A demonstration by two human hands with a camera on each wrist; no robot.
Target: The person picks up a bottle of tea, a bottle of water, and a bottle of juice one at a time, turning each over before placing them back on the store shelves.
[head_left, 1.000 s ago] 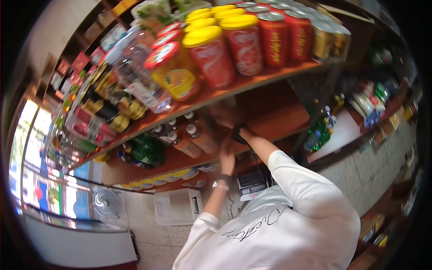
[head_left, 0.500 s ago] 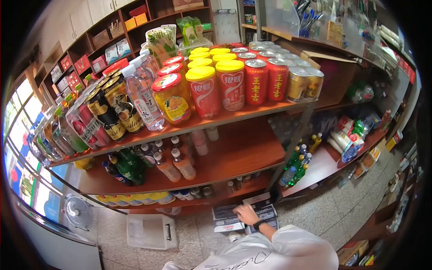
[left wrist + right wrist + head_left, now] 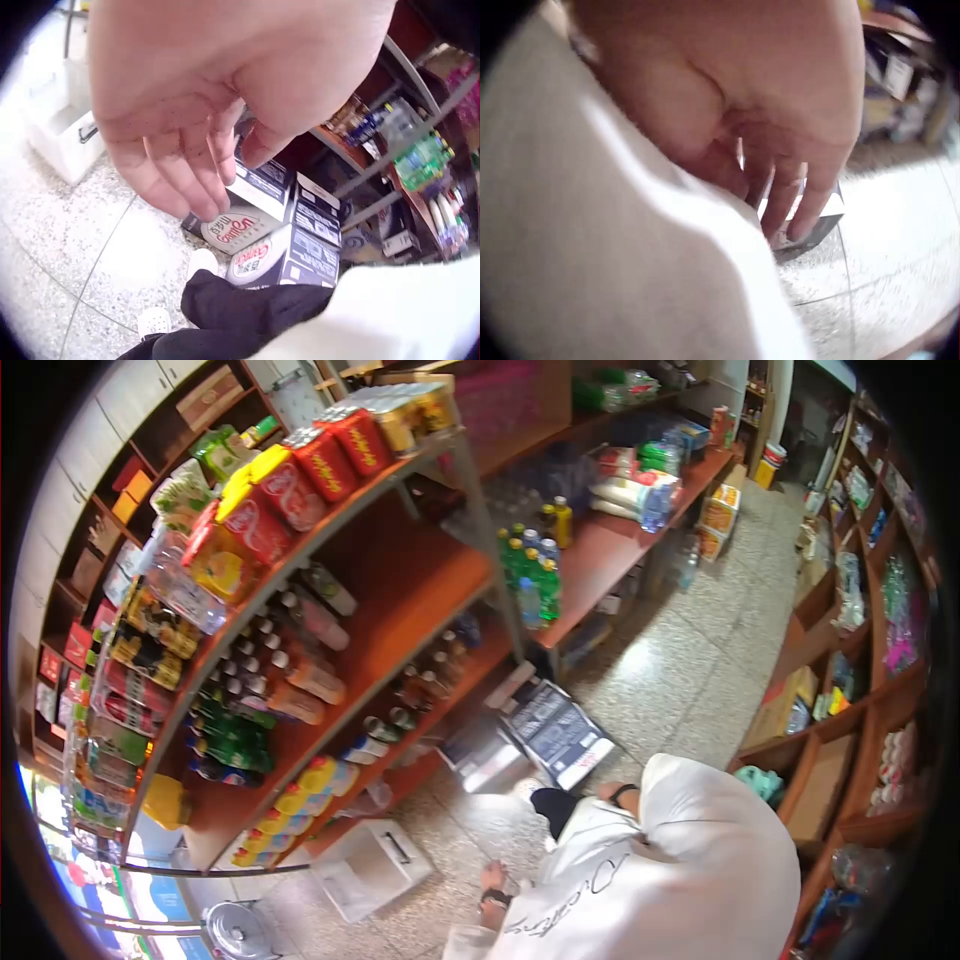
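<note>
Low beside the body, my left hand [image 3: 493, 877] hangs over the floor in the head view. Its fingers are loosely bent around nothing in the left wrist view, where the hand [image 3: 225, 97] overlaps two dark blue and white cartons. One carton [image 3: 555, 730] stands on the floor by the shelf's end, with a second carton [image 3: 485, 755] to its left. My right hand [image 3: 780, 142] hangs next to the white shirt [image 3: 645, 247], fingers slightly curled. In the head view the sleeve hides most of that hand, leaving the wrist with a dark band.
A shelf rack [image 3: 430, 575] on the left carries drinks cans and bottles. On the floor stands a white bin [image 3: 370, 870], with a fan [image 3: 238, 930] nearby. A lower shelf [image 3: 610, 575] holds green bottles. Wooden shelving [image 3: 825, 760] lines the right side.
Both hands were at the middle shelf; then the right hand was over the cartons. Now both hang by the body. The head view has turned right, showing more of the aisle.
</note>
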